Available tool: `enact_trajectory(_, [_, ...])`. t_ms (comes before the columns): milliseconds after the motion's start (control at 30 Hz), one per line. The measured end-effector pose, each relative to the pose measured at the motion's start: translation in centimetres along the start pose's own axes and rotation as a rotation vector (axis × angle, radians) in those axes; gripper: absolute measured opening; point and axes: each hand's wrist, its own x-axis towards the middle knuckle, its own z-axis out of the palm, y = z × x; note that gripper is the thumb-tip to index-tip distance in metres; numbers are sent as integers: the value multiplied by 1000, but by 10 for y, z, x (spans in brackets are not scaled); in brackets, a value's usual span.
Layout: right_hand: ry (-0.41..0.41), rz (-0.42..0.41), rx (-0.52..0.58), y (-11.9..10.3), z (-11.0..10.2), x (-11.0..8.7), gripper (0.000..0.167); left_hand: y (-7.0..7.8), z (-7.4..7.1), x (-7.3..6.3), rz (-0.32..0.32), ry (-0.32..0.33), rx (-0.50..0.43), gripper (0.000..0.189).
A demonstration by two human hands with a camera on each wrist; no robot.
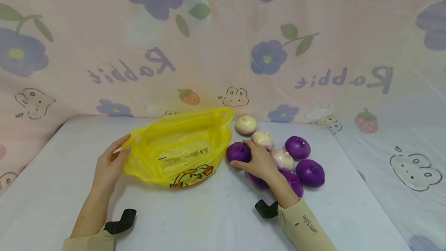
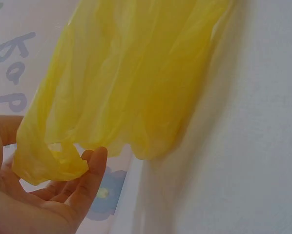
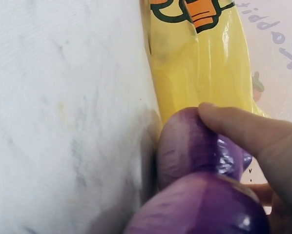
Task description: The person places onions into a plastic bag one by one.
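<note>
My left hand [image 1: 107,169] grips a handle of a yellow plastic bag [image 1: 146,171], whose mouth faces up and shows some printing inside. In the left wrist view its fingers curl about the bag's handle loop [image 2: 51,165]. Beside the bag's right side, my right hand [image 1: 259,162] holds a round purple onion [image 1: 238,152] between thumb and fingers. The right wrist view shows the thumb on top of that onion [image 3: 185,146], with another purple onion [image 3: 199,207] right in front of it. The fingers on its far side are mostly hidden.
Cream-white onions [image 1: 246,125] lie in a loose row right of the bag. More purple onions [image 1: 310,173] sit around and partly under my right forearm. A patterned cloth [image 1: 216,42] hangs behind the white table [image 1: 195,220]. Black wrist mounts [image 1: 122,222] stick out from both arms.
</note>
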Motion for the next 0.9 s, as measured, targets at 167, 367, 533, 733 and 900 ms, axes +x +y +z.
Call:
enact_trajectory(167, [19,18,16,5,-3,0,87,1,2,3,-32,18,-52,51])
enact_trajectory(367, [60,10,9,6,-7,0,86,2,2,5,-77,53,-78,49])
enact_trajectory(533, [80,3,43,5,-15,-1,84,6,4,5,-78,81,-87,47])
enact_trajectory(733, [123,-6,60,4,-27,0,86,9,5,6,-119,89,-75,47])
enact_trajectory(900, [105,28,44,1,-32,1,89,7,4,5,-141,88,-76,47])
